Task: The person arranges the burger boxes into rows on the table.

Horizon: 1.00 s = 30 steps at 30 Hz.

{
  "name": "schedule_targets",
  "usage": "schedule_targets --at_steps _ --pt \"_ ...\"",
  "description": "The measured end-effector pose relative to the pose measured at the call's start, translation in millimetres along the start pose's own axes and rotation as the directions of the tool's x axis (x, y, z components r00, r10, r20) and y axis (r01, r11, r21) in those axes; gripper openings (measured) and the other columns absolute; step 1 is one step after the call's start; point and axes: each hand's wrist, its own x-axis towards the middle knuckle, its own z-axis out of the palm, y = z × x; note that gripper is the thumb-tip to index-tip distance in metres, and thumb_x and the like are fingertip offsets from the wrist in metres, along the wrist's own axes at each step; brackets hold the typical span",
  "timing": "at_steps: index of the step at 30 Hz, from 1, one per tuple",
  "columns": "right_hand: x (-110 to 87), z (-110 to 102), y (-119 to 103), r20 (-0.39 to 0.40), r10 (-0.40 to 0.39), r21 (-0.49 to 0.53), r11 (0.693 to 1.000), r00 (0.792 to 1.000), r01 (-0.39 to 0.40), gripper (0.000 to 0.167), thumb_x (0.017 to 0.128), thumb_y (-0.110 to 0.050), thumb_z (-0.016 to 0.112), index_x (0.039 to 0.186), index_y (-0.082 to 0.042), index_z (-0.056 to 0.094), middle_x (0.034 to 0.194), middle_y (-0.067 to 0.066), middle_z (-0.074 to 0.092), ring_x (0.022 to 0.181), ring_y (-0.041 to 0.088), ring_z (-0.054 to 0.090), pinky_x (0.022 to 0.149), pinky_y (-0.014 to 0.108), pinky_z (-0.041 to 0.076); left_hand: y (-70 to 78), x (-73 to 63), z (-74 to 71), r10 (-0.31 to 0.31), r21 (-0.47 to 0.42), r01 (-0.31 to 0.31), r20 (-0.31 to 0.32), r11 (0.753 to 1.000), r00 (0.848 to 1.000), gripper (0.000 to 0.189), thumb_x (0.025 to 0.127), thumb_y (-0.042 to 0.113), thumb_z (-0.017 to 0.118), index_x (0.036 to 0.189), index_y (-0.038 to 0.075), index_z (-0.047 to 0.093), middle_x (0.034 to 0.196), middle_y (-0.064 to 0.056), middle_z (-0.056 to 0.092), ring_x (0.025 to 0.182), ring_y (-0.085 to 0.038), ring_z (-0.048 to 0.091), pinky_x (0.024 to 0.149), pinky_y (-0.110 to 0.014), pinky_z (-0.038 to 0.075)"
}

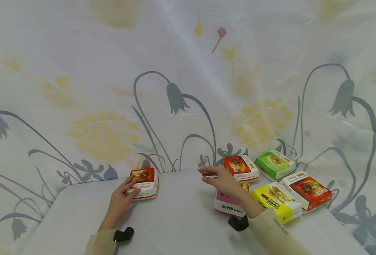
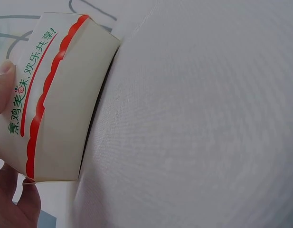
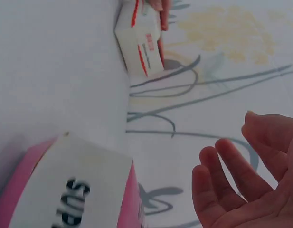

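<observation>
At the left of the table, a red-and-white burger box [image 1: 145,184] lies flat with a food picture on its lid. My left hand [image 1: 121,198] grips its left side, thumb on the lid and fingers around the edge; the left wrist view shows the thumb [image 2: 4,85] against the box's printed white face [image 2: 65,95]. Over a pink burger box marked SUPER BURGER [image 1: 229,204] hovers my right hand [image 1: 223,181], holding nothing. Its fingers are loosely bent and spread from the thumb in the right wrist view, beside the pink box [image 3: 80,185]. The forearm covers part of that box.
Right of the pink box are a yellow box [image 1: 276,202], a larger red-and-white box [image 1: 307,189], a green box [image 1: 274,164] and another red box [image 1: 240,168] at the back. A flower-printed curtain [image 1: 181,53] rises behind the white table [image 1: 178,219].
</observation>
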Motion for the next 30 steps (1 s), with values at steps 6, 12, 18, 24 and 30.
schedule_targets --at_steps 6,12,18,24,30 --pt "-20.5 -33.5 16.0 -0.079 0.032 -0.125 0.991 0.996 -0.042 0.03 0.095 -0.015 0.068 0.125 -0.014 0.07 0.127 0.011 0.066 0.108 0.027 0.065 0.088 0.041 0.055 -2.1 -2.8 0.7 -0.003 0.002 0.003 -0.014 1.0 1.0 0.052 0.097 0.019 0.067 0.144 0.003 0.052 0.159 -0.002 0.035 0.15 -0.026 0.021 0.118 -0.048 0.022" --pt "-38.3 -57.5 23.8 -0.135 0.064 -0.25 0.963 0.989 -0.096 0.033 0.093 -0.015 0.07 0.126 -0.013 0.069 0.128 0.015 0.065 0.111 0.038 0.063 0.089 0.05 0.054 -1.9 -1.5 -0.5 0.014 -0.003 -0.014 -0.016 1.0 1.0 0.052 0.097 0.021 0.067 0.144 0.004 0.052 0.159 0.0 0.036 0.149 -0.026 0.022 0.118 -0.047 0.022" --pt "-45.0 -68.1 33.4 -0.131 0.124 -0.321 0.933 0.984 -0.161 0.036 0.093 -0.021 0.071 0.128 -0.014 0.068 0.131 0.015 0.062 0.111 0.036 0.06 0.087 0.049 0.053 -1.3 1.4 0.4 0.007 -0.008 -0.007 -0.013 1.0 1.0 0.051 0.097 0.018 0.067 0.144 0.005 0.053 0.159 -0.001 0.035 0.149 -0.026 0.021 0.118 -0.046 0.022" --pt "-47.9 -75.5 40.4 -0.076 0.137 -0.399 0.903 0.988 -0.156 0.035 0.091 -0.019 0.072 0.126 -0.015 0.069 0.127 0.015 0.064 0.104 0.03 0.06 0.084 0.047 0.051 -1.2 2.3 1.1 -0.011 -0.013 0.011 -0.012 1.0 1.0 0.051 0.097 0.018 0.067 0.144 0.005 0.053 0.159 0.0 0.035 0.15 -0.026 0.021 0.118 -0.046 0.021" --pt "-48.0 -78.7 46.1 -0.011 0.174 -0.455 0.876 0.985 -0.16 0.035 0.088 -0.023 0.075 0.122 -0.016 0.072 0.121 0.012 0.067 0.097 0.025 0.059 0.079 0.04 0.049 -1.2 1.5 1.1 -0.017 -0.007 0.017 -0.011 1.0 1.0 0.052 0.097 0.018 0.067 0.145 0.005 0.052 0.159 0.0 0.035 0.149 -0.028 0.021 0.118 -0.047 0.021"
